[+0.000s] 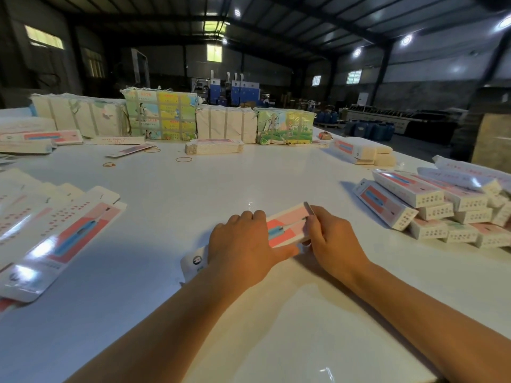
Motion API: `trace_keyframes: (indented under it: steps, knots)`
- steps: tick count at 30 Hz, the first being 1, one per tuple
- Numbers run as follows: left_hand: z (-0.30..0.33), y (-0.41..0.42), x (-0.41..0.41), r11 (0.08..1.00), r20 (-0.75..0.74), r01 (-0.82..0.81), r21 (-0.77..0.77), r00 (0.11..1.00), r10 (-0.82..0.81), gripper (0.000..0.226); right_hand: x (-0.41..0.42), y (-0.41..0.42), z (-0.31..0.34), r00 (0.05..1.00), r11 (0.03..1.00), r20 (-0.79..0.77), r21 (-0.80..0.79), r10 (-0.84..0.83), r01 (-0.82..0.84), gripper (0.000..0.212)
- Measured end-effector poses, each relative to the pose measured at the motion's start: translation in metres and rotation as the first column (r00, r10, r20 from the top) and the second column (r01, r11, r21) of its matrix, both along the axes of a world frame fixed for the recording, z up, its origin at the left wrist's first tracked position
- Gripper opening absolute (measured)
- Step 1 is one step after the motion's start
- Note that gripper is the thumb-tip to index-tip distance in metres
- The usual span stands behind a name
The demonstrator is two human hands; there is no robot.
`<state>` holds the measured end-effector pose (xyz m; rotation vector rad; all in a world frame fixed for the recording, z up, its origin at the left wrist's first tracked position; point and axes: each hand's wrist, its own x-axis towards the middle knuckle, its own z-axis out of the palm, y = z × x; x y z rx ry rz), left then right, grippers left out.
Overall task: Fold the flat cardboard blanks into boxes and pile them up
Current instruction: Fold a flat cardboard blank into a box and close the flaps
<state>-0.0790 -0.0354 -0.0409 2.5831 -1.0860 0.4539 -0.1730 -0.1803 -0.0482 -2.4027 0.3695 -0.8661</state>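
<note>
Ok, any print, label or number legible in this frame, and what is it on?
None can be read.
Box in both hands: round logo only, blurred.
Flat blanks at left: rows of red characters, too blurred.
Folded boxes at right: dark characters on ends, too small.
Wrapped bundles behind: red print, illegible.

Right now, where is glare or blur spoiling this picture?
Head view: glare whitens the flat blanks at left; ceiling lights flare at top right; the far hall is dim; wide-angle bending curves the table edges; the pile of folded boxes blurs toward the right edge.
</note>
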Motion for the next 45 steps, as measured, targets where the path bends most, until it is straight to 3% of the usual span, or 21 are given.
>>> trace_keyframes:
  steps: [1,3,5,7,13,16,19,23,26,29,33,39,43,45]
  knots:
    - [0.000,0.001,0.001,1.000,0.007,-0.004,0.001,1.000,0.004,0.065,0.000,0.002,0.001,1.000,0.999,0.009,0.026,0.028,-0.029,0.025]
    - [0.000,0.004,0.002,1.000,0.011,-0.018,-0.010,1.000,0.018,0.066,0.001,0.004,0.003,0.990,0.965,0.090,0.231,0.108,-0.126,0.023]
    - [0.002,0.005,0.002,0.999,0.022,-0.030,-0.012,0.999,0.030,0.068,0.003,0.005,0.007,0.975,0.826,0.189,0.525,0.121,-0.204,0.027]
    - [0.003,0.006,0.001,1.000,0.034,-0.025,-0.008,0.999,0.026,0.070,0.005,0.002,0.011,0.969,0.663,0.223,0.710,0.108,-0.237,0.031]
    - [0.002,0.006,0.002,1.000,0.047,0.011,-0.008,0.999,-0.010,0.072,0.008,-0.004,0.011,0.962,0.510,0.246,0.817,0.115,-0.270,0.042]
    - [0.000,0.005,0.003,1.000,0.054,0.007,0.010,0.999,-0.007,0.072,0.009,-0.006,0.007,0.966,0.545,0.233,0.799,0.108,-0.254,0.036]
    - [-0.003,0.004,0.003,1.000,0.063,0.007,0.015,0.998,-0.008,0.072,0.009,-0.005,0.005,0.972,0.652,0.226,0.727,0.068,-0.214,0.040]
    - [-0.003,0.004,0.003,1.000,0.082,0.015,0.012,0.997,-0.016,0.071,0.004,-0.003,0.003,0.973,0.832,0.202,0.518,0.109,-0.200,0.029]
    - [-0.002,0.003,0.001,1.000,0.092,0.022,0.001,0.996,-0.022,0.069,0.003,0.002,0.002,0.976,0.901,0.203,0.404,0.079,-0.157,0.028]
    - [-0.003,-0.001,-0.004,1.000,0.107,0.025,-0.007,0.994,-0.024,0.067,0.001,0.005,0.001,0.983,0.986,0.185,0.162,0.007,-0.037,0.028]
    - [-0.003,-0.001,-0.006,1.000,0.125,0.017,-0.007,0.992,-0.016,0.067,0.001,0.006,0.000,0.988,0.999,0.153,0.026,-0.036,0.032,0.026]
    - [0.005,0.003,-0.001,0.997,0.055,-0.071,-0.030,0.996,0.073,0.072,0.003,0.008,0.004,0.979,0.942,0.202,0.319,0.041,-0.106,0.026]
    - [0.007,0.004,0.000,0.993,0.032,-0.112,-0.024,0.993,0.113,0.069,0.003,0.008,0.000,0.987,0.997,0.147,0.054,-0.059,0.052,0.029]
    - [0.007,0.004,-0.001,0.994,0.041,-0.109,-0.022,0.993,0.109,0.067,0.001,0.007,-0.001,0.984,0.998,0.169,-0.011,-0.052,0.055,0.035]
